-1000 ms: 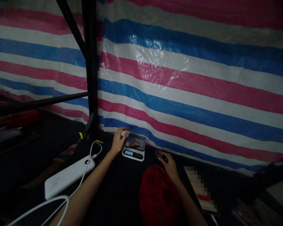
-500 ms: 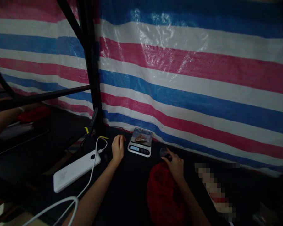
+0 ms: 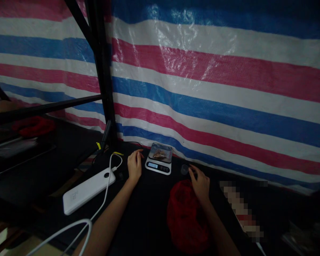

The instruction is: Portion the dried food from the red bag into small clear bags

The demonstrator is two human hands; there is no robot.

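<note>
My left hand (image 3: 134,166) rests on the black table beside the kitchen scale (image 3: 158,166), fingers loosely apart and holding nothing. On the scale's platform lies a small clear bag (image 3: 160,154) with brownish contents; the display is lit but too small to read. A small clear plastic cup (image 3: 185,169) stands to the right of the scale. Close beside the cup, my right hand (image 3: 201,183) has thumb and fingers apart, fingertips at or just off its edge. Below that hand sits a red mesh-like bag (image 3: 185,217), partly covered by my forearm.
A white power bank (image 3: 86,192) with a white cable (image 3: 104,197) lies left of my left arm. A blurred-out flat item (image 3: 241,209) is on the right. Striped plastic sheeting (image 3: 216,89) hangs behind, by a black metal frame (image 3: 104,78). At far left is another red item (image 3: 34,126).
My right fingers have come away from the clear cup, which now stands on the table. The left fingers have spread a little. A person's arm at far left has drawn back from the red item.
</note>
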